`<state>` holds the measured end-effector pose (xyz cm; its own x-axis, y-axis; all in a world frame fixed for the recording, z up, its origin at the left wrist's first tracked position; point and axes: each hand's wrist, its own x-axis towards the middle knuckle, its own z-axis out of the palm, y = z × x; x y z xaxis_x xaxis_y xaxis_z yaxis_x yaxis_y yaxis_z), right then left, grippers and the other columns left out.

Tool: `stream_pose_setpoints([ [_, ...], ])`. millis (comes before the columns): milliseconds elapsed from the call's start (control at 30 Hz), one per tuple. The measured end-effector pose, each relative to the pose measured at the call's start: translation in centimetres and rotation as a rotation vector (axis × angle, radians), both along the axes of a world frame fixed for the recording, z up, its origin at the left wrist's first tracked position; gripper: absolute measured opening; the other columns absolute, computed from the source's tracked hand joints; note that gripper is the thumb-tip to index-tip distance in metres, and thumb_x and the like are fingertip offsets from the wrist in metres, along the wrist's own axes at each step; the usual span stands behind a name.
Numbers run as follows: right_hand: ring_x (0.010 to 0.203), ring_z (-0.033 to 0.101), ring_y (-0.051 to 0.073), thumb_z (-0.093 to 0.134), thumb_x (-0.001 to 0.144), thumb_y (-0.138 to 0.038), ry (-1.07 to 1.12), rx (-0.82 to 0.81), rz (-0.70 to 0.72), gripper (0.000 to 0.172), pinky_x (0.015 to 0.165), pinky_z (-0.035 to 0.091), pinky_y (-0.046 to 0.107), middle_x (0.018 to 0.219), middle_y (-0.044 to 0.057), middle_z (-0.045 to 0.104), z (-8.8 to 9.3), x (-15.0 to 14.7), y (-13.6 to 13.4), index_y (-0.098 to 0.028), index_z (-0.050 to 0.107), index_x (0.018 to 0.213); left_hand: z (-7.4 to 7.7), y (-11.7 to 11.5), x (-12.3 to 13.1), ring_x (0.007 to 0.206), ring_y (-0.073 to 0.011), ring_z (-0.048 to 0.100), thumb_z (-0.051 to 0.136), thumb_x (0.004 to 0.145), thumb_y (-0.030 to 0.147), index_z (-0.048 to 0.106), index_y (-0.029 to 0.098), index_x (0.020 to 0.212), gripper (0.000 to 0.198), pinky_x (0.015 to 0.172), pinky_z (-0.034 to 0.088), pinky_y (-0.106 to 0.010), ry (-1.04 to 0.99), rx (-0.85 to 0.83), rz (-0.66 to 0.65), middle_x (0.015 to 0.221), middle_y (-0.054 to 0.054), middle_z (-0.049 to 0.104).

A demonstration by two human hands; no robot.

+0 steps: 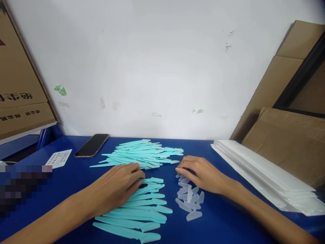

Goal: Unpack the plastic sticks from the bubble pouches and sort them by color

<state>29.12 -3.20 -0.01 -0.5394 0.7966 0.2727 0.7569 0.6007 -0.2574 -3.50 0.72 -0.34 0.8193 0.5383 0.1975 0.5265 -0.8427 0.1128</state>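
Here, the left hand [127, 183] lies palm down at the far end of a row of teal razor-like sticks [138, 215], fingers curled together; whether it pinches one cannot be told. The right hand [198, 171] arches over the far end of the translucent caps [190, 195], thumb and forefinger narrowly spaced, any grip hidden. The step appears to be arranging or picking small pieces; the next move would call for a light pinch that leaves neighbouring pieces undisturbed. Beyond lie a loose teal pile [134, 156] and a phone [92, 145].
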Motion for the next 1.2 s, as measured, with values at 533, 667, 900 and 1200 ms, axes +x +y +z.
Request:
stream_pose_setpoints([
  [533, 0.083, 0.066, 0.017, 0.040, 0.110, -0.036, 0.021, 0.080, -0.073, 0.038, 0.075, 0.048, 0.031, 0.096, 0.004, 0.073, -0.2, 0.3, 0.1, -0.021, 0.073, 0.099, 0.5, 3.2, -2.9, 0.108, -0.0368, 0.059, 0.050, 0.093, 0.027, 0.064, 0.016, 0.118, 0.030, 0.087, 0.052, -0.050, 0.140, 0.359, 0.259, 0.116, -0.017, 0.064],
  [667, 0.082, 0.066, 0.017, 0.039, 0.110, -0.037, 0.009, 0.076, -0.063, 0.039, 0.074, 0.049, 0.031, 0.094, 0.005, 0.073, -0.3, 0.3, 0.1, -0.021, 0.073, 0.099, 0.1, 3.6, -3.1, 0.098, -0.0324, 0.061, 0.051, 0.094, 0.026, 0.063, 0.019, 0.106, 0.019, 0.079, 0.051, -0.043, 0.133, 0.286, 0.239, 0.105, -0.013, 0.065],
  [900, 0.082, 0.066, 0.017, 0.040, 0.110, -0.036, 0.014, 0.064, -0.056, 0.039, 0.074, 0.049, 0.030, 0.094, 0.005, 0.073, -0.3, 0.2, 0.1, -0.021, 0.074, 0.098, -0.2, 4.5, -3.5, 0.083, -0.0237, 0.060, 0.043, 0.103, 0.019, 0.061, 0.021, 0.096, 0.019, 0.067, 0.041, -0.033, 0.090, 0.250, 0.150, 0.094, -0.007, 0.064],
  [1200, 0.081, 0.065, 0.017, 0.041, 0.110, -0.034, 0.004, 0.062, -0.050, 0.037, 0.074, 0.047, 0.031, 0.093, 0.004, 0.073, -0.3, 0.2, 0.1, -0.021, 0.073, 0.098, 1.2, 3.8, -2.9, 0.068, -0.0205, 0.054, 0.044, 0.099, 0.011, 0.057, 0.020, 0.086, 0.020, 0.059, 0.029, -0.032, 0.178, 0.255, 0.143, 0.085, -0.006, 0.062],
])
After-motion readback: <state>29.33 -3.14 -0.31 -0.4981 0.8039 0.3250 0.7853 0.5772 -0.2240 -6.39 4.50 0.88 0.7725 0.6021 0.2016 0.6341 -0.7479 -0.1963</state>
